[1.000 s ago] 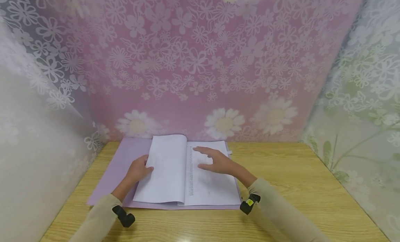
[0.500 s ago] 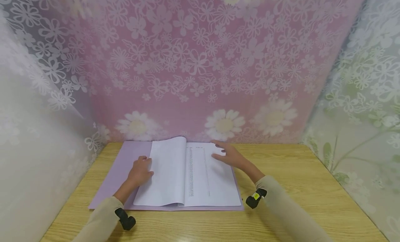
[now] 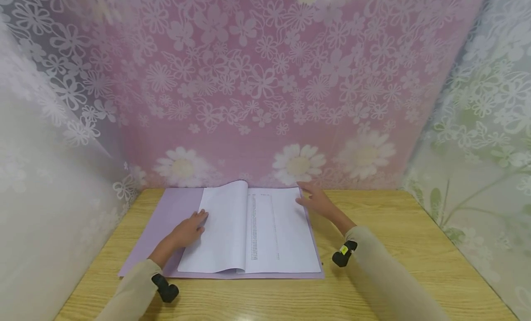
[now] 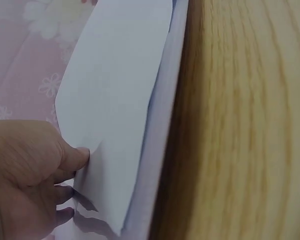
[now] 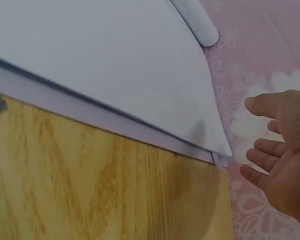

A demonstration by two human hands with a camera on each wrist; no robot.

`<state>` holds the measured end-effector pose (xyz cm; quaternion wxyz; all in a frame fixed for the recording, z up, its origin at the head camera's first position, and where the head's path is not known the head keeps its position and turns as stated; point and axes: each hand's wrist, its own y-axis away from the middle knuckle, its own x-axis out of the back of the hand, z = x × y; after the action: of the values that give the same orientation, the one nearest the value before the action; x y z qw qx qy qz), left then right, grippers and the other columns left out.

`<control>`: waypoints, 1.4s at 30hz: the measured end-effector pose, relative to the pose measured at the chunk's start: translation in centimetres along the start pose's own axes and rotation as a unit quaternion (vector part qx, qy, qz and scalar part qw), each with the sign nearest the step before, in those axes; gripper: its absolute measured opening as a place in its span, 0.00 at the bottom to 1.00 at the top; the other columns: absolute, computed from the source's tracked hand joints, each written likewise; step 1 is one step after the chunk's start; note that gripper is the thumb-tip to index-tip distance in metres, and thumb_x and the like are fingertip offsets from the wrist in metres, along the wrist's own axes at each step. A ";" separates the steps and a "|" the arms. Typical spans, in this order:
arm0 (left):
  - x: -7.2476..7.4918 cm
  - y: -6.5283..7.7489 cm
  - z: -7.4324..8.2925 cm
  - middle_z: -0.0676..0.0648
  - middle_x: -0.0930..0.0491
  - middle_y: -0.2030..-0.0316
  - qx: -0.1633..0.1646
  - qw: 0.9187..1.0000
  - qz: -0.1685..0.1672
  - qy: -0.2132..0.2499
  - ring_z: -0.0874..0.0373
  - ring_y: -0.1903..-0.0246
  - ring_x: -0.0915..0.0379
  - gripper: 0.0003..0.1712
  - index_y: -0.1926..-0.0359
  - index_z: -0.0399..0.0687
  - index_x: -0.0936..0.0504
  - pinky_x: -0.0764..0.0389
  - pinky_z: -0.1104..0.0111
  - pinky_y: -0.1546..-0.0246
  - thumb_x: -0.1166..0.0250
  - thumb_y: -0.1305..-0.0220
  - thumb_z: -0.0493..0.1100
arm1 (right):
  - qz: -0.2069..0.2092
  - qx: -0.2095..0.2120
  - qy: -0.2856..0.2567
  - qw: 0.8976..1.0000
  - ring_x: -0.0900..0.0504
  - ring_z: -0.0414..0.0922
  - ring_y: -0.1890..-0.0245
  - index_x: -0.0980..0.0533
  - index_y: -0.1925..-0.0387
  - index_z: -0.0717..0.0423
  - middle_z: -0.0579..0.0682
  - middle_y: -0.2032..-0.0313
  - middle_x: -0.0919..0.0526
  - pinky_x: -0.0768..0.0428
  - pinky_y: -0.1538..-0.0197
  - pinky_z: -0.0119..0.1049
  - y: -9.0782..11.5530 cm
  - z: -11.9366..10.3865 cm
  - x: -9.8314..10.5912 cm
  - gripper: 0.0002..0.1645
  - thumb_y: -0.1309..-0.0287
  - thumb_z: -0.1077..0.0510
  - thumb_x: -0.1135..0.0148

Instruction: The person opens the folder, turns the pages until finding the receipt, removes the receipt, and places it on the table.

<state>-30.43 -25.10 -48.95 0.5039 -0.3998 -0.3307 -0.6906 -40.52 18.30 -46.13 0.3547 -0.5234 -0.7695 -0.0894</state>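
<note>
1. Lilac folder lies spread flat on the wooden table — I have it at lower centre of the head frame. Printed right-hand page faces up; the left-hand sheets bow upward near the fold.
2. Handling, my read: light overall. Paper is limp, slick, easy to crease or tear; the cover looks stiffer, so I'd trust it more for lifting.
3. Best hold, I'd say: pinch the paper at an outer corner, upper right or lower left in the head frame, or take the cover along its rim. I'd keep off the bowed part — it would likely buckle.
4. Left hand: fingers extended, thumb apart, lying over the outer edge of the left-hand sheets. I see no clenching; how hard it presses, I can't tell.
5. Right hand: fingers loosely bent, thumb spread wide, grasping nothing. It's by the page's upper right corner; my right wrist view shows a gap there.
</note>
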 end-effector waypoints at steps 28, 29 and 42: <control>0.0 0.0 0.2 0.30 0.44 0.24 -0.004 1.000 -0.018 -0.008 0.29 0.24 0.52 0.31 0.26 0.31 0.37 0.44 0.39 0.25 0.44 0.26 0.35 | -0.030 -0.096 0.084 0.991 0.38 0.69 0.27 0.40 0.28 0.75 0.73 0.28 0.36 0.38 0.25 0.62 -1.8 2.1 -0.8 0.43 0.35 0.57 0.33; 0.0 0.0 0.3 0.30 0.44 0.24 -0.005 1.000 -0.018 -0.008 0.29 0.24 0.52 0.31 0.26 0.31 0.37 0.44 0.39 0.26 0.44 0.26 0.35 | -0.029 -0.094 0.086 0.991 0.38 0.69 0.27 0.40 0.28 0.75 0.73 0.29 0.36 0.38 0.25 0.63 -1.8 2.2 -0.9 0.43 0.35 0.57 0.33; 1.1 1.4 0.8 0.30 0.44 0.24 -0.007 1.000 -0.022 -0.003 0.28 0.25 0.52 0.32 0.26 0.32 0.37 0.42 0.38 0.27 0.42 0.26 0.37 | -0.034 -0.066 0.123 0.990 0.25 0.65 0.36 0.31 0.33 0.73 0.70 0.37 0.23 0.28 0.31 0.60 -1.3 2.4 -0.8 0.39 0.39 0.56 0.30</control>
<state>-29.14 -25.24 -47.55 0.4844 -0.3978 -0.3362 -0.7028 -42.58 18.30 -48.09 0.4083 -0.5038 -0.7299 -0.2159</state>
